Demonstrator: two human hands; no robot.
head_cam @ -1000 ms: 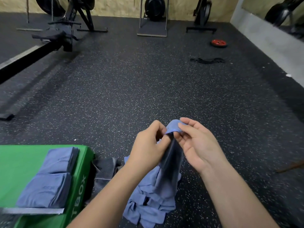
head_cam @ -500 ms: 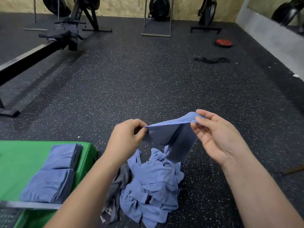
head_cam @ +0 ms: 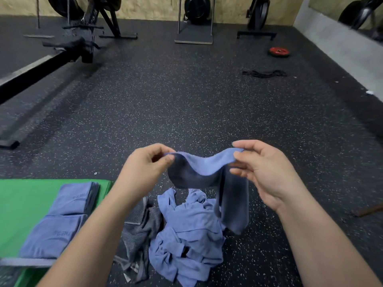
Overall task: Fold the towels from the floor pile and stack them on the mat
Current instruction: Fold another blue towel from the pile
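I hold a blue towel [head_cam: 207, 168] stretched in the air between both hands. My left hand [head_cam: 145, 164] pinches one end of its top edge, and my right hand [head_cam: 261, 168] pinches the other end. The cloth sags in the middle and a dark strip hangs down on the right. Below it a crumpled pile of blue towels [head_cam: 186, 235] lies on the floor, with a grey striped towel [head_cam: 141, 230] at its left. On the green mat [head_cam: 27, 199] at the lower left lie two stacks of folded blue towels [head_cam: 62, 220].
Speckled black rubber floor stretches ahead. A rowing machine rail [head_cam: 37, 69] runs at the far left. Exercise machines stand along the back wall. A red weight plate [head_cam: 278, 51] and a black band [head_cam: 263, 73] lie at the far right.
My hands have moved apart, from touching at the towel's top to spread wide. The towel's top edge is now drawn out between them, and the view has tilted slightly.
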